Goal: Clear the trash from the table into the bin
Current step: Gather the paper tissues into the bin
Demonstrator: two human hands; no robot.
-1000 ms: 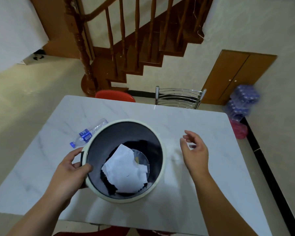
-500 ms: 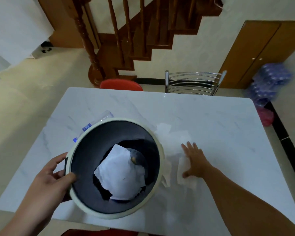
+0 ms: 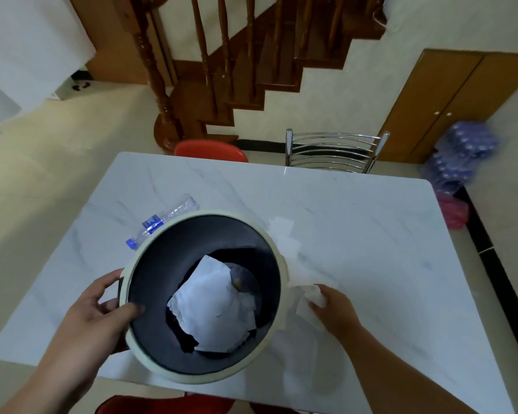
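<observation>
My left hand [image 3: 93,318] grips the left rim of a round bin [image 3: 283,270] with a cream rim and dark inside, held over the near part of the white marble table [image 3: 356,222]. Crumpled white paper [image 3: 213,309] lies inside the bin. My right hand [image 3: 332,306] is closed on a white tissue [image 3: 313,295] just right of the bin's rim. More white tissue [image 3: 283,234] lies flat on the table behind it. An empty clear plastic bottle [image 3: 165,219] with a blue label lies on the table beyond the bin, partly hidden by the rim.
A red stool [image 3: 210,150] and a metal chair [image 3: 332,150] stand at the table's far edge. Another red seat [image 3: 162,406] shows below the near edge. A wooden staircase [image 3: 222,70] rises behind; bagged items [image 3: 458,162] sit on the floor at right.
My right hand went from hovering open, to pressing flat on the tissue, to closing on it beside the bin. The bin shifted slightly left and toward me in my left hand.
</observation>
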